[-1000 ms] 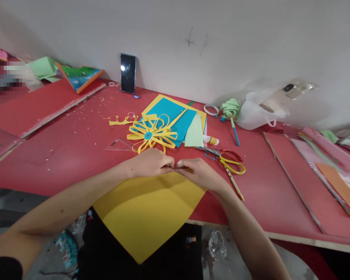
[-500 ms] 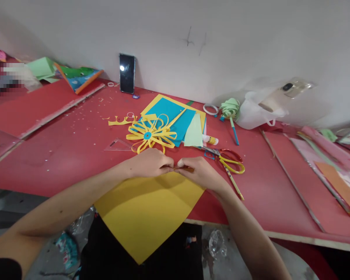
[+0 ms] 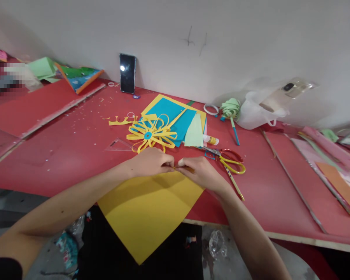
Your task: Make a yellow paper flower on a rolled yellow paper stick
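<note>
A large sheet of yellow paper slants from the table edge down over my lap. Its far edge is pinched between the fingers of my left hand and my right hand, the fingertips almost meeting. The edge looks folded or rolled there, but my fingers cover most of it. Just beyond the hands lies a flower of looped yellow paper strips with a blue centre. Scissors with red and yellow handles rest right of my right hand, over a patterned pencil.
Blue paper sheets, a pale green piece and a glue stick lie behind the flower. A phone leans on the wall. Farther right stand a green paper-strip bundle and a white plastic bag. A clear set square lies left.
Both hands keep their pinch on the yellow paper in nearly the same place. The sheet's left side has shifted slightly inward; the table items have not moved.
</note>
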{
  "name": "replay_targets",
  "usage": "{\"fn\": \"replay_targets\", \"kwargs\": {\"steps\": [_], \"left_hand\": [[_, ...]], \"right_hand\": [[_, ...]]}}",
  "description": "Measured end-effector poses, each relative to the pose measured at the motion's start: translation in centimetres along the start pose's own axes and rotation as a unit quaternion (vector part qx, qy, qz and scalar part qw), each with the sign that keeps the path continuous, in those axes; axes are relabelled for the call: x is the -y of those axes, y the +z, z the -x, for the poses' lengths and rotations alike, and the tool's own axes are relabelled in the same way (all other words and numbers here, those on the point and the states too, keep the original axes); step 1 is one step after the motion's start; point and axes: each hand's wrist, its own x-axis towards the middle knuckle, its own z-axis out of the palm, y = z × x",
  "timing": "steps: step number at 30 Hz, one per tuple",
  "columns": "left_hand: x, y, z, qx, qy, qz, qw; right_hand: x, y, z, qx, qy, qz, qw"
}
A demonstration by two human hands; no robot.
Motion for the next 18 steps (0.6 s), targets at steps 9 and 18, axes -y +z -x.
{"fn": "replay_targets", "kwargs": {"steps": [9, 18], "left_hand": [[0.05, -0.08, -0.01, 0.016, 0.004, -0.004, 1.0], [0.3, 0.18, -0.03, -0.017, 0.014, -0.007, 1.0]], "right_hand": [[-0.03, -0.05, 0.0, 0.001, 0.0, 0.005, 1.0], [-0.04, 0.04, -0.05, -0.004, -0.023, 0.011, 1.0]]}}
